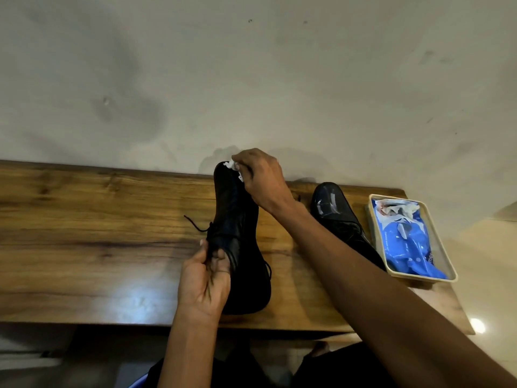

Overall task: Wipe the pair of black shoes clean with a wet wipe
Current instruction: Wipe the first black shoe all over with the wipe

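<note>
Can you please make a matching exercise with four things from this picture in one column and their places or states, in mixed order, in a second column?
Things:
1. wet wipe
2. second black shoe
3. blue wipes pack
4. shoelace

Places or states:
A. lies inside the beige tray
B. stands alone on the wooden table, touched by no hand
C. pinched in the right hand at the toe of the held shoe
D. hangs loose above the left hand

Pairs: 1-C, 2-B, 3-A, 4-D
</note>
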Available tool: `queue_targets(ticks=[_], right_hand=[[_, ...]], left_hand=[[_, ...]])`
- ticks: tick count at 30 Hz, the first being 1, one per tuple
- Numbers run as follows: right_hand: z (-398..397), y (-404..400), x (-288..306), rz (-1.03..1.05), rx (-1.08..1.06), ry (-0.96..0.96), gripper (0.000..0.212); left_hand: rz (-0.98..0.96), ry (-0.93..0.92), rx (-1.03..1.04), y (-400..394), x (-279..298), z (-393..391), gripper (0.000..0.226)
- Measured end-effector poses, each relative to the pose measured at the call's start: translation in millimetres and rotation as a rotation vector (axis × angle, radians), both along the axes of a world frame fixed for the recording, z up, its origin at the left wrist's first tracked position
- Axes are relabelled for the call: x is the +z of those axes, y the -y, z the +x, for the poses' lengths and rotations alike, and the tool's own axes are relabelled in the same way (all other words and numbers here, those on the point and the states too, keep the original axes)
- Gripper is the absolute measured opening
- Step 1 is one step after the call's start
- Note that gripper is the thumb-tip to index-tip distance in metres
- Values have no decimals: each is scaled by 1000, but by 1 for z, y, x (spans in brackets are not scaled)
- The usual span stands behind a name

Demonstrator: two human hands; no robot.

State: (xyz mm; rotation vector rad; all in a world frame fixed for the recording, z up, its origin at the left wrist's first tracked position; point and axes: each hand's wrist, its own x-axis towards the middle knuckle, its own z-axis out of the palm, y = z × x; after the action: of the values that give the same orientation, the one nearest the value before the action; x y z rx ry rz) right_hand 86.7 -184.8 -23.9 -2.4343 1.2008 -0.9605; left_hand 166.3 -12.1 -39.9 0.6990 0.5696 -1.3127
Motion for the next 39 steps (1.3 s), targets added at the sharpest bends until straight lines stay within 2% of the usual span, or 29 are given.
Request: queue_targets(ticks=[5, 8, 10, 13, 15, 17, 18, 20, 29, 33, 39], right_hand=[[-31, -48, -11, 89, -14, 75, 22], [-54, -93, -28, 233, -40, 156, 22], [-63, -125, -39, 343, -55, 224, 24], [-74, -155, -49, 399, -93, 304, 26], [-82, -164, -51, 406, -92, 304, 27], [-88, -170, -52, 416, -76, 259, 27], [-90, -173, -53, 417, -68, 241, 27], [-89, -177, -54, 419, -76, 242, 28], [-83, -208, -54, 614, -117, 481, 25], [-81, -213, -52, 573, -120, 544, 25], [-49, -156, -42, 442, -192, 580, 25]], left_hand=[[-23, -42, 31, 3, 0, 0, 22], [-27, -62, 68, 4, -1, 1, 24], [-31, -42, 61, 4, -5, 3, 22], [-81, 8, 30, 3, -9, 5, 26], [-119, 133, -104, -1, -5, 7, 33], [-159, 344, -372, -8, 4, 6, 46], [-189, 428, -492, -12, 10, 4, 49], [-231, 494, -605, -15, 16, -1, 43], [-60, 511, -446, -8, 6, 0, 33], [-100, 443, -370, -6, 14, -1, 18], [-150, 396, -374, -5, 17, -10, 20]])
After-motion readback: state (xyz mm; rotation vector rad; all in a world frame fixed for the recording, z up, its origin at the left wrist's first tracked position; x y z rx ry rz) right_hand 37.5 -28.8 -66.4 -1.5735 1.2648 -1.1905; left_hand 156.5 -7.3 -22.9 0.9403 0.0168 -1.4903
